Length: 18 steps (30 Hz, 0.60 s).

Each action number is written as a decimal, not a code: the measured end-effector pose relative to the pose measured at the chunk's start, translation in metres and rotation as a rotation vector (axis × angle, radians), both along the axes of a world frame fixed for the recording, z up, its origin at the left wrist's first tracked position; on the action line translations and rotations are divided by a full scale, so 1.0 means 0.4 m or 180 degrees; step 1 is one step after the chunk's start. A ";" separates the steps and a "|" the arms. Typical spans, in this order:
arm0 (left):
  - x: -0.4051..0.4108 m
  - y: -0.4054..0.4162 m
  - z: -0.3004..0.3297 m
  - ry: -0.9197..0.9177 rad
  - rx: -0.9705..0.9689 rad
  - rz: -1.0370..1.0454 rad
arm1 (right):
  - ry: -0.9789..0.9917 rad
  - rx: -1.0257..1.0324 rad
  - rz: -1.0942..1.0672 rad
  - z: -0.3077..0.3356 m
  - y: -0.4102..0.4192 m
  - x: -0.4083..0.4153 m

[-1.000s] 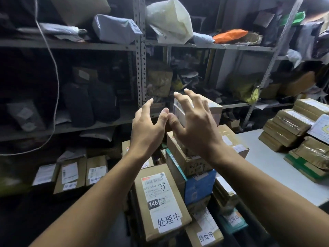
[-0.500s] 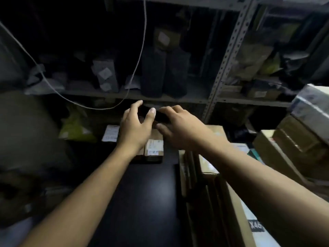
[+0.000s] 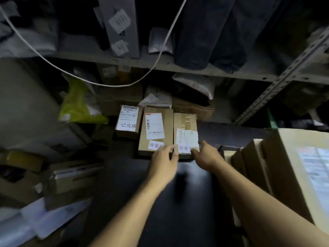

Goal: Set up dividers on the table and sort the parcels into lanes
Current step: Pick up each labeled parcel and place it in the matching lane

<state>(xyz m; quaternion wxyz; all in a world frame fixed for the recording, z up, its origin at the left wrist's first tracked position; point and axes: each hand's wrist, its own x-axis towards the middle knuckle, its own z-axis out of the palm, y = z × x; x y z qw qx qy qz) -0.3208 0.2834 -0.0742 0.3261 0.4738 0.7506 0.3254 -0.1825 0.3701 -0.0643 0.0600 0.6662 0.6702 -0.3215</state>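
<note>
Three cardboard parcels lie side by side at the far end of a dark tabletop. The left parcel carries a white label, as do the middle parcel and the right parcel. My left hand lies over the near edge where the middle and right parcels meet, fingers stretched onto the middle parcel's label. My right hand pinches the right parcel's near right corner between thumb and forefinger. No dividers are in view.
A metal shelf rack full of bags and boxes stands behind the parcels, with a white cable hanging in front. A yellow-green bag sits at the left. Tall cardboard boxes stand at the right, more boxes at the left.
My view has swung left and down from the stacked boxes to the dark tabletop. Both hands have reached forward and come down onto the near edge of the labelled parcels.
</note>
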 end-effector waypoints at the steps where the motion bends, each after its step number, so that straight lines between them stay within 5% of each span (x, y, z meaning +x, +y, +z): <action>1: 0.010 0.021 -0.024 -0.0016 0.0028 -0.0101 | 0.0037 0.0006 -0.0181 -0.032 0.011 -0.006; 9: 0.066 0.090 -0.159 0.1001 -0.0860 -0.1634 | 0.1041 -0.0177 -0.1304 -0.193 0.057 -0.026; 18: 0.061 0.055 -0.175 0.0802 -0.0910 -0.1583 | 0.1710 -0.0408 -0.1939 -0.221 0.037 -0.020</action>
